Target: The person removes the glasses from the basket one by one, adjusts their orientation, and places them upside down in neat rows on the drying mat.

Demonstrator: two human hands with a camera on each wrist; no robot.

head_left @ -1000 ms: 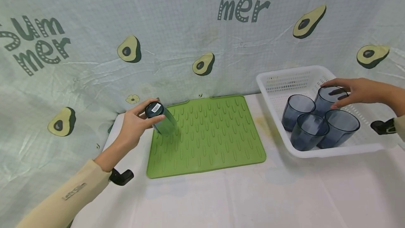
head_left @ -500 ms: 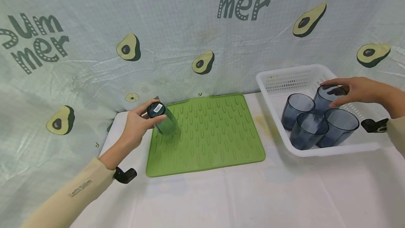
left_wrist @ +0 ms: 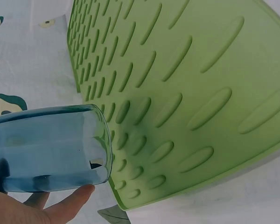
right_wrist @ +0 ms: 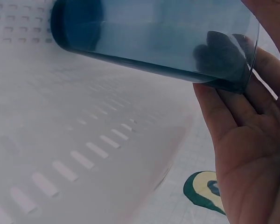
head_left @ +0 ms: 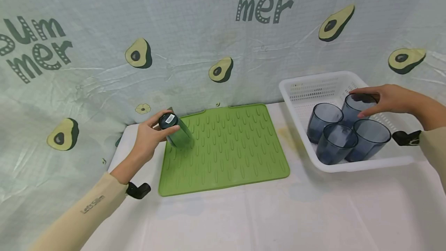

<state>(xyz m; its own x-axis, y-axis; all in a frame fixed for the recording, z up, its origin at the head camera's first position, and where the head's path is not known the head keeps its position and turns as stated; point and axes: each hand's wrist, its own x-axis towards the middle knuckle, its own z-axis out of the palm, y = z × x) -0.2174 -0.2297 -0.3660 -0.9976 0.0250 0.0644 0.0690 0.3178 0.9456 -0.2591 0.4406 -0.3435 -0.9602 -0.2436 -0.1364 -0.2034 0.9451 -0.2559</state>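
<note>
In the head view, my left hand (head_left: 148,138) grips a blue-tinted glass (head_left: 182,134) by its base, upside down and tilted. That glass stands at the back left corner of the green drying mat (head_left: 226,150). In the left wrist view, its rim (left_wrist: 105,144) is close to the mat's bumps; whether it touches cannot be told. At the right, my right hand (head_left: 395,99) holds the rim of the rearmost glass (head_left: 349,112) in the white basket (head_left: 306,93). In the right wrist view, fingers (right_wrist: 228,112) lie round the mouth of this glass (right_wrist: 149,35), one showing through it.
In the basket, several mouth-up glasses crowd together, among them a left one (head_left: 322,121), a front one (head_left: 336,146) and a right one (head_left: 371,138). A patterned cloth (head_left: 188,49) hangs behind the mat and basket. White cloth (head_left: 244,212) covers the table in front.
Both wrists have shifted slightly inward, while the hands stay on their glasses. The head view has drifted a little. The glasses hardly move against the mat and the basket.
</note>
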